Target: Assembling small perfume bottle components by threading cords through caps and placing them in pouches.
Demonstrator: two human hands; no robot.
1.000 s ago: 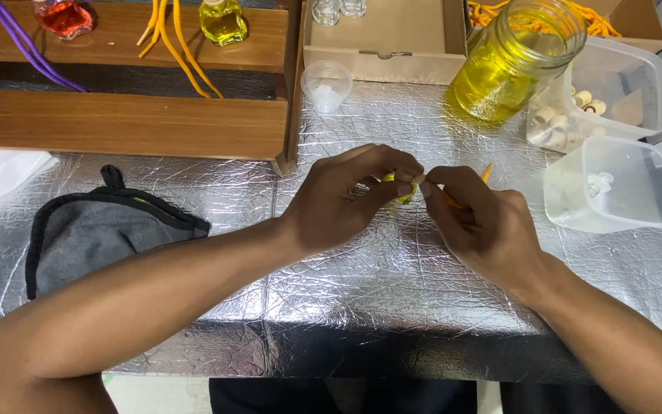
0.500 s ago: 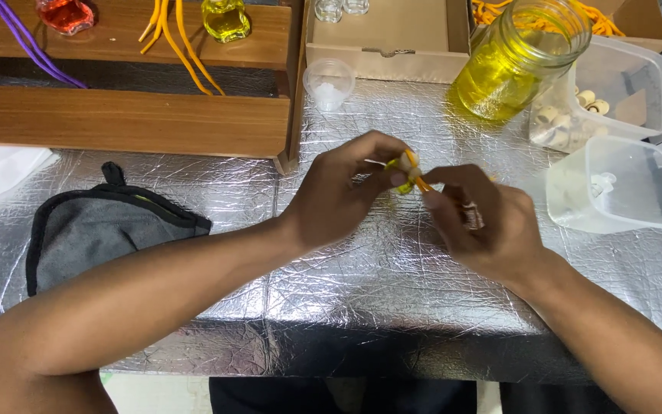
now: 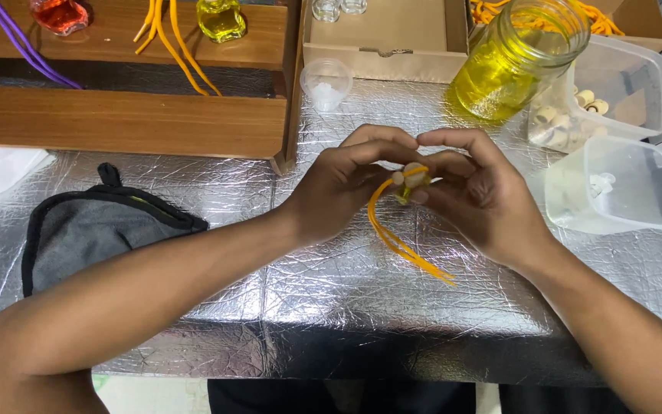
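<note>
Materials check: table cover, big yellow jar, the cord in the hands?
Table cover: looks like metallic foil, silver, crinkled and reflective. Yellow jar: likely clear glass, thick glossy walls, holding yellow liquid. Orange cord: soft flat cord, possibly suede or leatherette, matte; both hands pinch its looped end.

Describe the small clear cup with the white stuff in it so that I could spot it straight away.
Start at the silver foil table and look to its far edge, where the wooden rack meets the flat cardboard box. The small clear cup stands just in front of that box, beyond the left hand. Unlike the tall glass jar of yellow liquid, it is short, colourless and holds something white.
</note>
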